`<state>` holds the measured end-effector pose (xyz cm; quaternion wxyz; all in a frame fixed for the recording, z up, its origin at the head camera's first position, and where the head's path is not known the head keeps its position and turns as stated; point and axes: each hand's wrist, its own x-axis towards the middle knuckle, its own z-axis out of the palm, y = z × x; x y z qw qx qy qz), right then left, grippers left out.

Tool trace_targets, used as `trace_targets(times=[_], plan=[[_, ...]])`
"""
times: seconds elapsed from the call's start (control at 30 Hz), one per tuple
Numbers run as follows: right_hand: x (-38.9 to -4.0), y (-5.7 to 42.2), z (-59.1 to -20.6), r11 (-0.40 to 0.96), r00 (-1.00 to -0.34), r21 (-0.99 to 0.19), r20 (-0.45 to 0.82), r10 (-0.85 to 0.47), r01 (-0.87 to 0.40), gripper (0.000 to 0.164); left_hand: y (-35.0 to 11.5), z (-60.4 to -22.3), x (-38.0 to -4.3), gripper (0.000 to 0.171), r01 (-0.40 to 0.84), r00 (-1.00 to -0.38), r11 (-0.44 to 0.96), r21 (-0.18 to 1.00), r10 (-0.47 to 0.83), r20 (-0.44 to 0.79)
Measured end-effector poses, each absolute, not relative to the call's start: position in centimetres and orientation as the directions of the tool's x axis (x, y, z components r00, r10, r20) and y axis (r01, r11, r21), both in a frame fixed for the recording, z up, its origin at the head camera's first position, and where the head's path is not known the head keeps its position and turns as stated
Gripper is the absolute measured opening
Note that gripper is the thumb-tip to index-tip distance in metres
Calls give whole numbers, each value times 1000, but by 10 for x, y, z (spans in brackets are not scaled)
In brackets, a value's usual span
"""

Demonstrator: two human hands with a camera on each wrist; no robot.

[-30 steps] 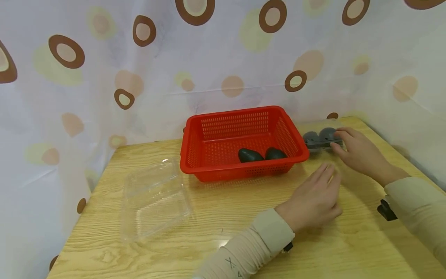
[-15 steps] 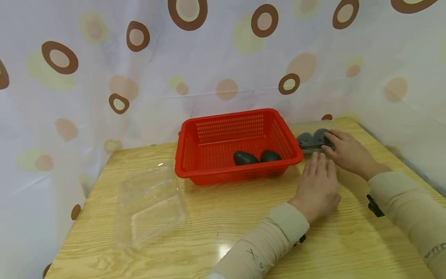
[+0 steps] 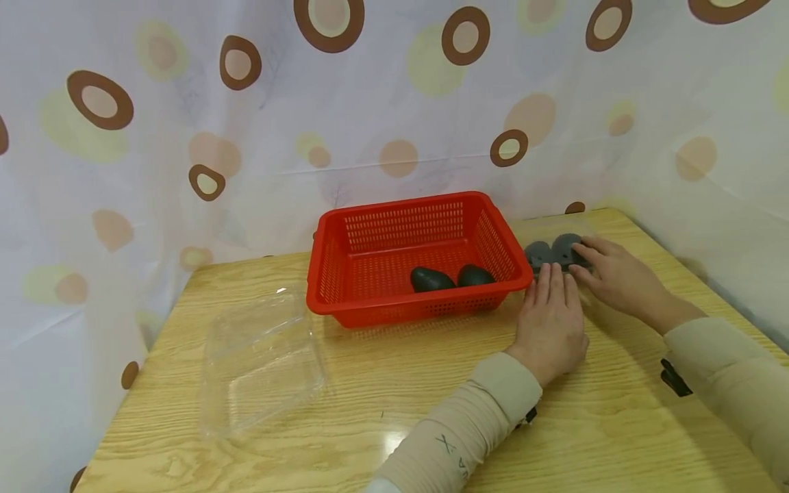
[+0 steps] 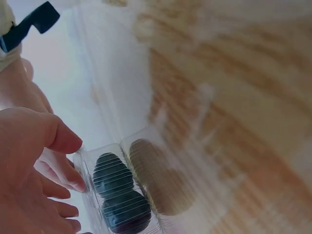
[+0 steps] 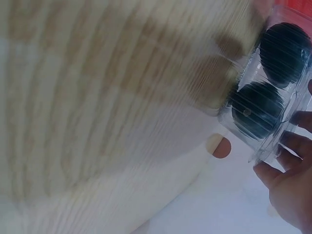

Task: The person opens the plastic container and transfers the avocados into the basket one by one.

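Note:
A clear plastic clamshell box [image 5: 263,151] holding two dark avocados [image 3: 568,249] lies right of a red basket, its lid over them. Straight fingers of my left hand [image 3: 550,332] reach the box's front edge. My right hand [image 3: 625,282] touches the right end with thumb and fingers spread along the edge. In the left wrist view, the left hand [image 4: 24,170] is beside the box, whose ribbed wall shows the avocados [image 4: 126,212]. The right wrist view has the right hand's fingertips [image 5: 287,139] against the box rim.
The red perforated basket [image 3: 401,318] holds two more dark avocados [image 3: 433,279]. A second clear plastic box [image 3: 271,363] lies open at the left of the wooden table [image 3: 345,438]. A patterned curtain [image 3: 382,103] hangs close behind the table.
My left hand has moved forward to the box's front edge, and its bent fingers have straightened. My right hand stays at the right end. The head view has shifted slightly.

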<state>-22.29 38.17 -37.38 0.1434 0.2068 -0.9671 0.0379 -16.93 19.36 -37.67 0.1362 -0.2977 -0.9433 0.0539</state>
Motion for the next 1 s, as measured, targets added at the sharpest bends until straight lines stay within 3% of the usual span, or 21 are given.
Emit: trace_targets(times=[0.03,0.1,0.3,0.53,0.83,1.0], plan=[[-221,381,-373,914,-879,-19,283,-384,-406,56,193,-376,-169,74,543,-787,819,-187,574,227],[-216,377,-370,937,-930,-146,243,-276,-317,55,193,-376,-168,73,537,-791,822,-188,569,225],[-206,375,-369,940,-938,-163,229,-261,-301,54,191,-377,-163,69,522,-787,830,-198,558,264],[-195,372,-369,943,-928,-125,262,-267,-307,50,193,-377,-160,60,473,-786,851,-227,524,329],[-181,368,-361,951,-922,-79,280,-268,-300,44,188,-381,-157,46,437,-718,857,-273,516,467],[-178,371,-362,929,-858,5,381,-345,-371,27,186,-379,-153,31,448,-695,851,-274,524,492]])
